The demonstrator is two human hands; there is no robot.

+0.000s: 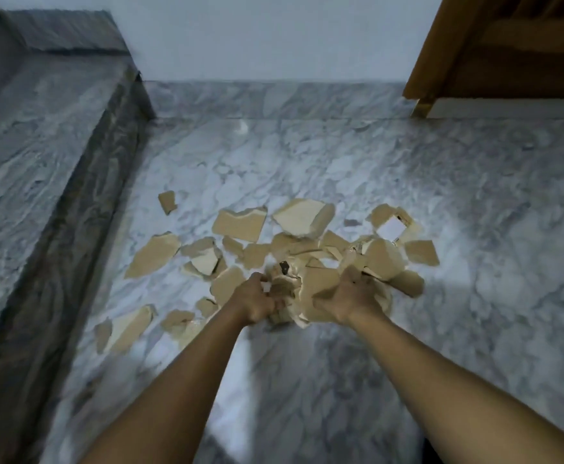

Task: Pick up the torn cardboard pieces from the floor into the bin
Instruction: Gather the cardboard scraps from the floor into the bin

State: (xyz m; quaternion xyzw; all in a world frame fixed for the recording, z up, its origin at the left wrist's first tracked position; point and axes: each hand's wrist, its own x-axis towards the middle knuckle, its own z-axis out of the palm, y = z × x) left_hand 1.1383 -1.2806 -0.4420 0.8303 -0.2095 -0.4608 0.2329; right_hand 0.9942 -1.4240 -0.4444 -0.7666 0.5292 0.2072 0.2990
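Several torn tan cardboard pieces point(240, 226) lie scattered on the grey marble floor point(441, 229) in the middle of the view. Both arms reach forward over them. My left hand point(257, 301) grips a bunch of cardboard pieces point(307, 289) from the left side. My right hand point(350, 298) holds the same bunch from the right, fingers curled round it. More loose pieces lie to the left point(130, 328) and to the right point(421, 251). No bin is in view.
A raised marble step or ledge point(46, 145) runs along the left side. A wooden door or cabinet point(508, 45) stands at the upper right. A pale wall point(273, 38) closes the far end of the floor.
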